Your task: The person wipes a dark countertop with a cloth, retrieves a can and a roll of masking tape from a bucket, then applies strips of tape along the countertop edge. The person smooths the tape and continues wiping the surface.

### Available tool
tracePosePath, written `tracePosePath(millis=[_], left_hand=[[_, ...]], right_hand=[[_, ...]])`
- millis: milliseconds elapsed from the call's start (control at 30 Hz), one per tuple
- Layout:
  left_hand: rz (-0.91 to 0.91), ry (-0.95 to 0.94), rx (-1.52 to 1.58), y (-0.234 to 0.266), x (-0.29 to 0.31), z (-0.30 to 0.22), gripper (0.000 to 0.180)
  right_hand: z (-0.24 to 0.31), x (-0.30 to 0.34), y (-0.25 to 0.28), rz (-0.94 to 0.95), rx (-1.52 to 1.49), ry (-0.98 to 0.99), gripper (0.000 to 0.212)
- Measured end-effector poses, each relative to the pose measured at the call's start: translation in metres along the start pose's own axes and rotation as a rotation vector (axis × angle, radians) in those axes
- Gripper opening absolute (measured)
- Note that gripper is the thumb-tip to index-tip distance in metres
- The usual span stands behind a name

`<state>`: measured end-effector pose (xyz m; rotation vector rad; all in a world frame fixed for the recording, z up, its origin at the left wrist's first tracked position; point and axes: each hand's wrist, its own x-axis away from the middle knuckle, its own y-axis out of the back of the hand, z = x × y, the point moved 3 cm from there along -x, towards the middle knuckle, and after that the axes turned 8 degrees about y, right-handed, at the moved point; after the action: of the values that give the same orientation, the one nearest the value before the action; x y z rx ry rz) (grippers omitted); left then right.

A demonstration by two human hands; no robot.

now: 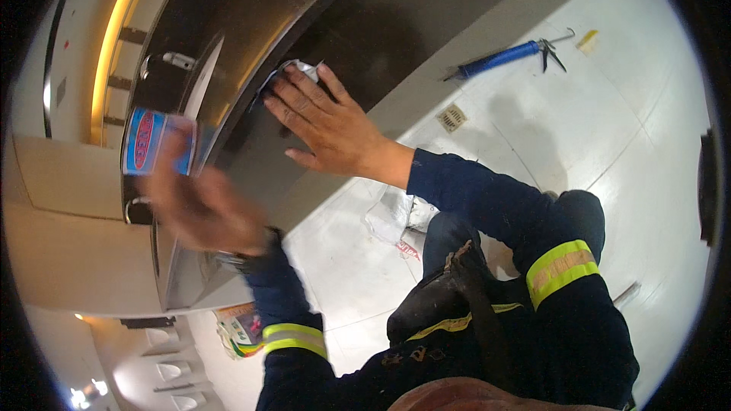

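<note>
Where the left hand (205, 211) blurs, a lettered can (142, 141) seems near.

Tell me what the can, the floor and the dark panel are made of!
Can: probably metal; stiff, round, blue-printed outside.
Floor: likely glazed tile; pale, shiny, with joint lines.
Dark panel: smooth, faintly shiny; maybe stone or laminate.

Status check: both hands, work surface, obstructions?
Left hand: motion-blurred, by blue can, contact unclear. Right hand: flat over crumpled pale sheet, against dark panel. Blue caulking gun on floor, away from both hands.
</note>
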<state>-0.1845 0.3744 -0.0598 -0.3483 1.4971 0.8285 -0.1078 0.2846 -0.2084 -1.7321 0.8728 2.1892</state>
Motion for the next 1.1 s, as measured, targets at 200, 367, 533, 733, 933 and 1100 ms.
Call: tracePosePath(millis=[200,367,533,733,933,1100], left_hand=[[0.285,0.233,0.032,-0.039,0.13,0.015,0.05],[0.164,0.219,0.165,-0.072,0.128,0.003,0.062],[0.03,0.291,0.231,-0.092,0.125,-0.01,0.059],[0.001,0.389,0.23,-0.093,0.118,-0.006,0.057],[0.155,0.334,-0.174,-0.106,0.123,0.015,0.08],[0.308,0.369,-0.421,-0.092,0.124,0.024,0.093]], right_hand=[[-0.011,-0.005,0.035,0.092,-0.023,0.109,0.068],[-0.03,-0.017,0.065,0.14,-0.251,0.115,0.056],[-0.03,-0.022,0.07,0.139,-0.409,0.049,0.06],[-0.03,-0.024,0.074,0.114,-0.556,-0.029,0.063],[-0.033,-0.034,0.082,0.1,-0.512,-0.03,0.057],[-0.039,-0.052,0.13,-0.018,-0.326,-0.004,0.035]])
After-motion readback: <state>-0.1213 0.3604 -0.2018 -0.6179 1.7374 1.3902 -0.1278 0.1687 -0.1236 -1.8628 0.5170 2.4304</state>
